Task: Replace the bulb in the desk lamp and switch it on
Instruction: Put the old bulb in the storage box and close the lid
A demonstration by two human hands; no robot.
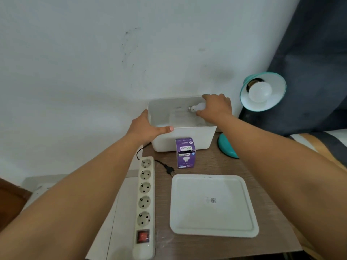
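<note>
R hand (216, 107) is curled round a white bulb (199, 107), fingers pinching its frosted globe; the bulb lies sideways w/ its silver screw base pointing left, held inside the white bin (184, 137) near the bin's far right corner, above the floor of it. L hand (148, 126) clamps the bin's near left corner: thumb laid along the near rim, fingers wrapped over the left wall. Bin has no lid on and stands at the far edge of the wooden table (206, 166), against the wall.

Just in front of the bin, touching or nearly so, stands a purple bulb box (185, 152), printed ECOLINK, upright, top flap looking open. Right of the bin, at the table's far right edge, is the teal lamp base (227, 147); its teal shade (262, 91) tilts toward the room, a second round white bulb (260, 91) screwed in the socket, unlit.

Along the table's left edge runs a white power strip (144, 203), 5 sockets, red switch (143, 236) at the near end. A black plug (170, 170) lies loose beside it, not in any socket. A white lid (214, 205) lies flat at the near right part of the table.
</note>
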